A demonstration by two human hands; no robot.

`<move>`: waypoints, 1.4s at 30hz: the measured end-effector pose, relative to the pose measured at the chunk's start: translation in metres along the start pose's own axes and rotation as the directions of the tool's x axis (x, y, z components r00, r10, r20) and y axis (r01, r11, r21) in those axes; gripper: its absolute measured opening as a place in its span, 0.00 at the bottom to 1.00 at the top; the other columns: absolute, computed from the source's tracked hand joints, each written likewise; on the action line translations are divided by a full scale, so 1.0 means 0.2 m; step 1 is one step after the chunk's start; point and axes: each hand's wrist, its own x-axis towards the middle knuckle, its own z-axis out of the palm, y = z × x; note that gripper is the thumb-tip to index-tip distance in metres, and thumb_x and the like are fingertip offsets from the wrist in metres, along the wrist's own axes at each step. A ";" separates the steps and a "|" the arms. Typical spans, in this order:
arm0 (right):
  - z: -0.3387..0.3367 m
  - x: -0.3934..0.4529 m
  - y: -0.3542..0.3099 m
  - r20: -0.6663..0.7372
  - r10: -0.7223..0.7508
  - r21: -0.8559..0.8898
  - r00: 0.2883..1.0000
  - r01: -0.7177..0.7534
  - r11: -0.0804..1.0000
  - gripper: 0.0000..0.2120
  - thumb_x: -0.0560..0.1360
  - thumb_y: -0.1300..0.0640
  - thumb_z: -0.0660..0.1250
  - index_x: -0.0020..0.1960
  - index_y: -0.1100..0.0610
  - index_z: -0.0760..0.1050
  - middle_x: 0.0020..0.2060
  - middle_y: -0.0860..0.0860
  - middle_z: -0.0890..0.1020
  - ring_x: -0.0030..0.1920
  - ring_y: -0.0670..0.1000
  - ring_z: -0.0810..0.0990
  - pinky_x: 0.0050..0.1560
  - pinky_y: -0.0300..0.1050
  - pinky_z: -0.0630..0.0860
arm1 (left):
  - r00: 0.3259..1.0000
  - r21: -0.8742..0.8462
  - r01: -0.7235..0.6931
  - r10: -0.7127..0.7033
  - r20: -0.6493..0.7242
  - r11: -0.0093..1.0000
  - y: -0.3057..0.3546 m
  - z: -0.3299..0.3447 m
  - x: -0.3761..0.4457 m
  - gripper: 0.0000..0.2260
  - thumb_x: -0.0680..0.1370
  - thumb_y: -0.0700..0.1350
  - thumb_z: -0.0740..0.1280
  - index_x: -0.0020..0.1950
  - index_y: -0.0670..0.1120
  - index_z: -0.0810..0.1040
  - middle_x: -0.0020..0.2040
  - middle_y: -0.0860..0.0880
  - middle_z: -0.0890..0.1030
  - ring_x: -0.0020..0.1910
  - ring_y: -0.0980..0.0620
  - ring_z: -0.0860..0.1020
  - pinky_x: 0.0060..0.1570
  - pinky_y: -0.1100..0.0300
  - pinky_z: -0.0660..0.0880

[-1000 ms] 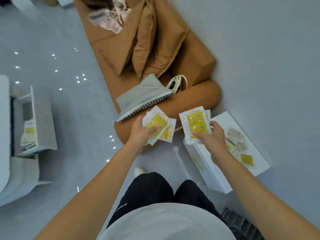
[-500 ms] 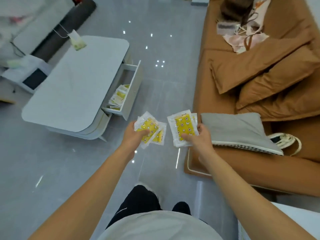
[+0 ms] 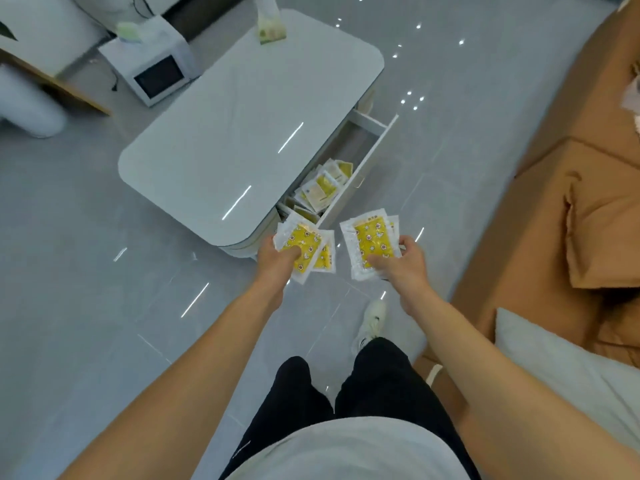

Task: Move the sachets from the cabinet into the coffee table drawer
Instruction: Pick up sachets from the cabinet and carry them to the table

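My left hand (image 3: 277, 258) grips a small fan of yellow-and-white sachets (image 3: 308, 244). A second stack of the same sachets (image 3: 372, 240) is pinched in my right hand (image 3: 405, 263). Both hands hover above the floor, just short of the near end of the coffee table's open drawer (image 3: 363, 168). Several sachets (image 3: 322, 188) lie inside that drawer. The white coffee table (image 3: 242, 126) stands ahead and to the left. The cabinet is out of view.
A brown sofa (image 3: 571, 209) with a white cushion (image 3: 568, 368) runs along the right. Beyond the table stand a white appliance with a dark screen (image 3: 156, 74) and a small bag (image 3: 272, 29) on the tabletop. My legs and one shoe (image 3: 372, 320) are on the grey floor.
I have turned from the cabinet and sofa toward the coffee table and come closer. The open drawer now lies right in front of my hands, which still hold the sachets.
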 end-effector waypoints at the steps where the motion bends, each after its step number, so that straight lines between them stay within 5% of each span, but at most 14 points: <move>1: 0.03 0.12 -0.03 0.002 0.005 -0.020 1.000 -0.005 1.000 0.21 0.68 0.68 0.79 0.57 0.58 0.74 0.52 0.56 0.84 0.49 0.55 0.85 0.53 0.57 0.83 | 1.000 -0.008 0.022 -0.022 -0.017 1.000 0.02 0.03 0.09 0.15 0.77 0.34 0.67 0.58 0.50 0.73 0.53 0.48 0.81 0.50 0.49 0.81 0.55 0.49 0.80; 10: 0.40 1.47 -0.26 0.152 0.044 -0.200 0.987 -0.013 0.980 0.22 0.68 0.64 0.80 0.55 0.52 0.74 0.50 0.50 0.82 0.49 0.52 0.84 0.55 0.57 0.83 | 0.984 -0.090 0.115 -0.126 -0.128 0.989 0.21 0.46 1.16 0.18 0.77 0.34 0.66 0.64 0.47 0.71 0.53 0.49 0.79 0.54 0.48 0.81 0.56 0.48 0.81; 14: 0.59 1.95 -0.23 0.242 0.065 -0.312 0.968 0.014 0.950 0.23 0.70 0.65 0.78 0.56 0.51 0.70 0.47 0.44 0.78 0.47 0.47 0.81 0.52 0.49 0.81 | 0.959 -0.153 0.200 -0.225 -0.173 0.968 0.10 0.60 1.60 0.16 0.79 0.34 0.64 0.65 0.47 0.69 0.50 0.51 0.78 0.46 0.53 0.80 0.44 0.58 0.80; 16: 0.67 2.17 -0.16 0.249 0.081 -0.368 0.965 0.016 0.930 0.24 0.70 0.65 0.78 0.59 0.53 0.70 0.47 0.46 0.79 0.48 0.49 0.81 0.51 0.48 0.81 | 0.944 -0.165 0.247 -0.275 -0.182 0.955 0.00 0.65 1.80 0.16 0.79 0.33 0.64 0.65 0.46 0.69 0.53 0.48 0.79 0.46 0.53 0.80 0.37 0.61 0.79; 19: 0.78 2.48 -0.04 0.238 0.077 -0.458 0.968 0.042 0.888 0.24 0.69 0.64 0.78 0.59 0.53 0.71 0.52 0.53 0.80 0.51 0.54 0.82 0.53 0.55 0.83 | 0.922 -0.189 0.311 -0.344 -0.180 0.932 -0.19 0.71 2.09 0.17 0.79 0.33 0.64 0.66 0.45 0.70 0.59 0.43 0.80 0.52 0.47 0.82 0.41 0.56 0.81; 26: 1.06 2.94 0.21 0.303 0.060 -0.684 0.951 0.173 0.708 0.33 0.72 0.60 0.76 0.72 0.56 0.67 0.56 0.51 0.75 0.54 0.53 0.77 0.50 0.50 0.79 | 0.872 -0.279 0.407 -0.461 -0.163 0.870 -0.51 0.81 2.59 0.17 0.80 0.33 0.64 0.66 0.45 0.66 0.57 0.43 0.77 0.56 0.42 0.80 0.55 0.43 0.81; 34: 1.27 3.23 0.30 0.265 0.007 -0.713 0.964 0.191 0.674 0.27 0.73 0.61 0.74 0.68 0.56 0.67 0.52 0.51 0.75 0.52 0.53 0.78 0.53 0.55 0.82 | 0.928 -0.366 0.292 -0.354 -0.116 0.884 -0.54 0.84 2.90 0.17 0.78 0.30 0.66 0.65 0.42 0.71 0.55 0.44 0.81 0.55 0.45 0.82 0.44 0.57 0.83; 36: 1.28 3.25 0.31 0.248 -0.021 -0.746 0.969 0.205 0.634 0.30 0.73 0.60 0.73 0.71 0.55 0.65 0.55 0.52 0.75 0.56 0.54 0.78 0.53 0.54 0.82 | 0.955 -0.168 0.236 -0.261 -0.144 0.957 -0.54 0.84 2.90 0.21 0.77 0.33 0.68 0.68 0.44 0.70 0.55 0.47 0.79 0.57 0.47 0.80 0.48 0.57 0.81; 37: 1.28 3.25 0.33 0.258 -0.068 -0.807 0.964 0.253 0.533 0.32 0.72 0.60 0.73 0.72 0.55 0.64 0.59 0.53 0.74 0.61 0.56 0.76 0.56 0.55 0.81 | 0.972 0.079 0.176 -0.161 -0.171 0.981 -0.55 0.84 2.90 0.23 0.76 0.36 0.69 0.71 0.44 0.68 0.59 0.47 0.77 0.61 0.46 0.77 0.55 0.54 0.78; 39: 1.26 3.23 0.37 0.357 -0.174 -0.891 0.918 0.390 0.230 0.36 0.69 0.58 0.74 0.73 0.56 0.64 0.67 0.56 0.70 0.68 0.60 0.69 0.62 0.56 0.75 | 0.985 0.585 0.043 0.062 -0.159 0.810 -0.59 0.83 2.87 0.30 0.75 0.42 0.70 0.75 0.45 0.64 0.67 0.42 0.71 0.68 0.41 0.68 0.64 0.48 0.71; 42: 1.26 3.17 0.41 0.562 -0.170 -0.823 0.809 0.567 -0.024 0.38 0.69 0.56 0.76 0.75 0.55 0.64 0.72 0.58 0.66 0.71 0.63 0.65 0.64 0.61 0.74 | 0.988 0.827 -0.089 0.155 0.002 0.555 -0.64 0.84 2.84 0.35 0.76 0.50 0.70 0.80 0.49 0.58 0.75 0.39 0.62 0.70 0.37 0.63 0.66 0.42 0.70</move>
